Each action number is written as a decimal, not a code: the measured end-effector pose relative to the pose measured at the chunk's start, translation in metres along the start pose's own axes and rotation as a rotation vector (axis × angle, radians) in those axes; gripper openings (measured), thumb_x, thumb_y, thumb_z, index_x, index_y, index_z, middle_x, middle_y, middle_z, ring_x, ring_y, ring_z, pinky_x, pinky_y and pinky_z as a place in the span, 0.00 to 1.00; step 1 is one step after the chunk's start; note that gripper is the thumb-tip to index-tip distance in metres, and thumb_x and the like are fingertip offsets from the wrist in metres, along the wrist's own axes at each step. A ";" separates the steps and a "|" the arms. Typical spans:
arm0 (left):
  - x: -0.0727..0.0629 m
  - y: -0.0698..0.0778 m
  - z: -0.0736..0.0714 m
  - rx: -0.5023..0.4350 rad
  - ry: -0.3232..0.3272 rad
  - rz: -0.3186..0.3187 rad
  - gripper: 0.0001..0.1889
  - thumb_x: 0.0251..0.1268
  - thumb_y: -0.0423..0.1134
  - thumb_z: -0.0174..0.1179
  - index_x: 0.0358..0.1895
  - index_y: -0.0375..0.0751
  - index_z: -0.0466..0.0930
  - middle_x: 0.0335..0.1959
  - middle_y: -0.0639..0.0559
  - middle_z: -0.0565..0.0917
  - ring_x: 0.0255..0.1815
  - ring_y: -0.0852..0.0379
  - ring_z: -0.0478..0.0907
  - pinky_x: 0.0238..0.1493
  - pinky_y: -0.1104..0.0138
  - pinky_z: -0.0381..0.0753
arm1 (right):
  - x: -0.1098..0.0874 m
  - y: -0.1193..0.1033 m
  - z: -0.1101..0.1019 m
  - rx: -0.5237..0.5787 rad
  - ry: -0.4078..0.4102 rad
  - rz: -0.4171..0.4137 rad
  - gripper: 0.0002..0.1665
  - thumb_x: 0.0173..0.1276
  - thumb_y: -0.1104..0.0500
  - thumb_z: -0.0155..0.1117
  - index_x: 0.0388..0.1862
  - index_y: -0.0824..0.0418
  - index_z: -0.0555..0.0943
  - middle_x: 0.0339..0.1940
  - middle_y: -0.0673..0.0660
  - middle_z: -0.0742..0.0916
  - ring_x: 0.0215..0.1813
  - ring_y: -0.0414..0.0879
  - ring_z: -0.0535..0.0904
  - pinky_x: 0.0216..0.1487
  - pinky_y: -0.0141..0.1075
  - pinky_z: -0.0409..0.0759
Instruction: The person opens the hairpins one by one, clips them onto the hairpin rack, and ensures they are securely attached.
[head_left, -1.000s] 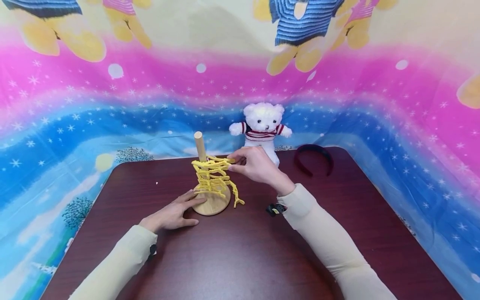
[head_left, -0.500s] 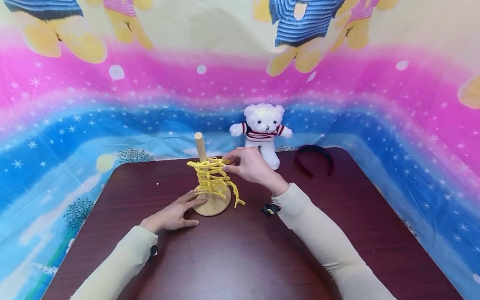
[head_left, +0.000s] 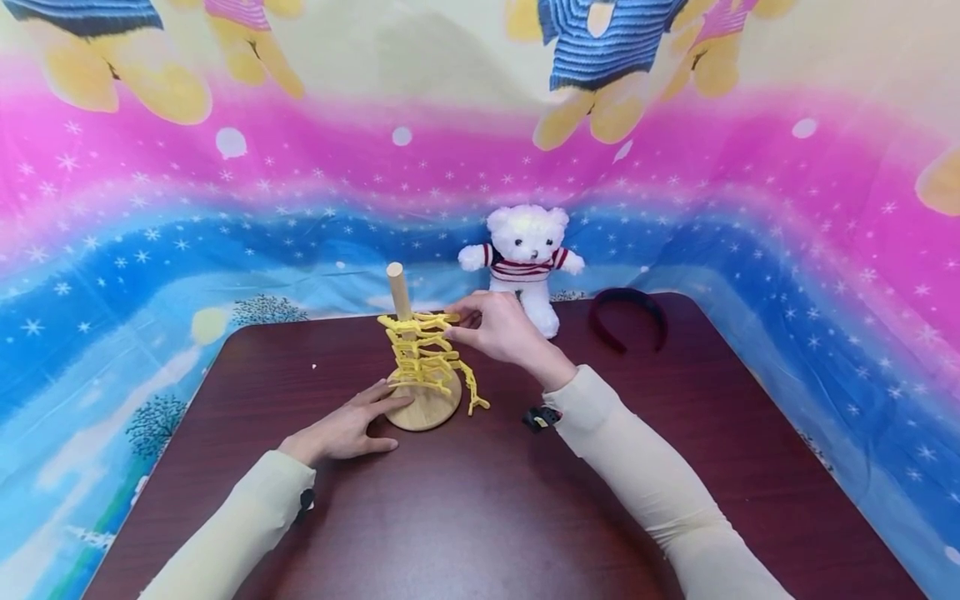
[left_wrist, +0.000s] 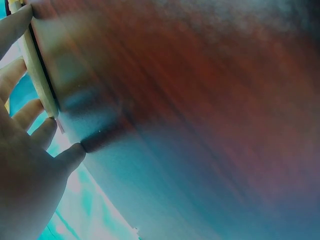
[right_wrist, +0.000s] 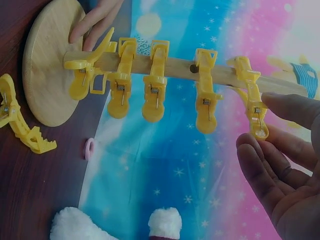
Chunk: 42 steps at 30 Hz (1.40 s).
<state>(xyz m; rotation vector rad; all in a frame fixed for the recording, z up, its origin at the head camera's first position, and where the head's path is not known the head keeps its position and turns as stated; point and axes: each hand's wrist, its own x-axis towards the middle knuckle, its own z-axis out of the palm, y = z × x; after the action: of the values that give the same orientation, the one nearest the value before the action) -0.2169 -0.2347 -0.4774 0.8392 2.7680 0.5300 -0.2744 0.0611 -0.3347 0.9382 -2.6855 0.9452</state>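
Note:
A round wooden base (head_left: 423, 412) with an upright wooden post (head_left: 399, 292) stands on the table. Several yellow spring clips (right_wrist: 155, 82) are clamped along the post, one above another. At the uppermost yellow clip (right_wrist: 250, 90), my right hand (head_left: 498, 329) pinches the handle end between thumb and fingers, with the clip's front around the post. My left hand (head_left: 348, 429) lies with fingers extended, the fingertips touching the base's left edge and the thumb on the table. Another yellow clip (head_left: 472, 392) sits off the post, right of the base.
On the dark red table (head_left: 420, 517), a white teddy bear (head_left: 528, 242) in a striped top sits at the back edge. A dark red headband (head_left: 626, 321) lies to its right. A patterned cloth (head_left: 360, 158) hangs around the table's back and sides.
My right hand has moved slightly left, toward the post, with the uppermost clip. That clip's left end poked further out half a second ago. My left hand stays on the base.

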 end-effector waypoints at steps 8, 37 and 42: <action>0.000 0.001 -0.002 -0.006 0.000 0.003 0.39 0.64 0.54 0.66 0.78 0.59 0.61 0.80 0.37 0.54 0.82 0.35 0.48 0.72 0.39 0.62 | 0.000 0.003 -0.002 0.075 -0.009 0.055 0.20 0.65 0.52 0.72 0.54 0.57 0.86 0.43 0.55 0.90 0.42 0.43 0.87 0.48 0.38 0.85; 0.001 -0.001 0.001 0.002 0.003 0.005 0.39 0.64 0.54 0.66 0.77 0.60 0.61 0.80 0.37 0.55 0.81 0.35 0.49 0.72 0.40 0.63 | -0.004 0.019 -0.001 0.095 -0.017 0.036 0.25 0.62 0.47 0.73 0.57 0.53 0.84 0.42 0.51 0.90 0.42 0.40 0.85 0.46 0.40 0.83; 0.000 0.000 0.000 -0.002 0.001 0.006 0.39 0.64 0.54 0.66 0.77 0.60 0.61 0.80 0.37 0.55 0.82 0.36 0.49 0.72 0.40 0.63 | -0.006 0.023 -0.001 0.093 -0.020 0.036 0.24 0.62 0.48 0.74 0.57 0.51 0.84 0.43 0.52 0.90 0.42 0.40 0.86 0.45 0.38 0.84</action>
<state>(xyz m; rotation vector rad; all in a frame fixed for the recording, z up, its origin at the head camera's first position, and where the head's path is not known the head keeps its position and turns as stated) -0.2173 -0.2346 -0.4771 0.8470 2.7665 0.5349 -0.2837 0.0789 -0.3472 0.9243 -2.7040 1.0827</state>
